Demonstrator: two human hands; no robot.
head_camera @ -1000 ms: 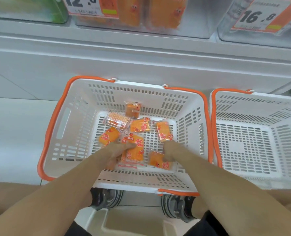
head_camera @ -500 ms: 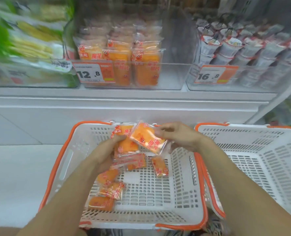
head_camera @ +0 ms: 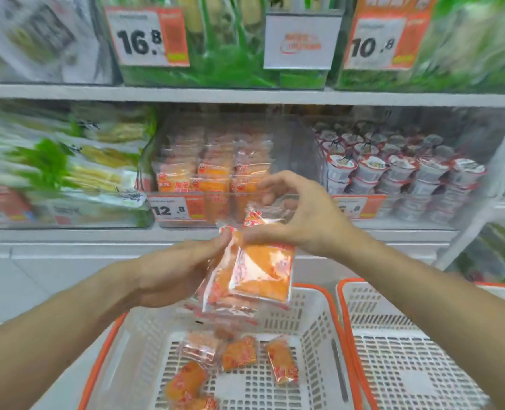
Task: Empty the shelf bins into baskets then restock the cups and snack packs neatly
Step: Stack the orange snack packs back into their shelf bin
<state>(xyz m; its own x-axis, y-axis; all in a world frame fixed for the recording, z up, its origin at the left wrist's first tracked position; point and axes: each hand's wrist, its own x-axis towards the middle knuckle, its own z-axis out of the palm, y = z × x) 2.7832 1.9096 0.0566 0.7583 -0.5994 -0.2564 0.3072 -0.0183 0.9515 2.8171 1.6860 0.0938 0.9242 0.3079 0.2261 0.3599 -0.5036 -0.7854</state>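
Since a second ago both hands have risen out of the left basket (head_camera: 313,321) with a stack of snack packs (head_camera: 251,273): the left hand (head_camera: 171,273) grips its side, the right hand (head_camera: 301,220) pinches the top, so restocking is likely starting. The stack hangs before the shelf's front edge below the half-filled orange-pack bin (head_camera: 215,173), cups (head_camera: 393,176) right of it; loose packs (head_camera: 239,353) remain in the basket.
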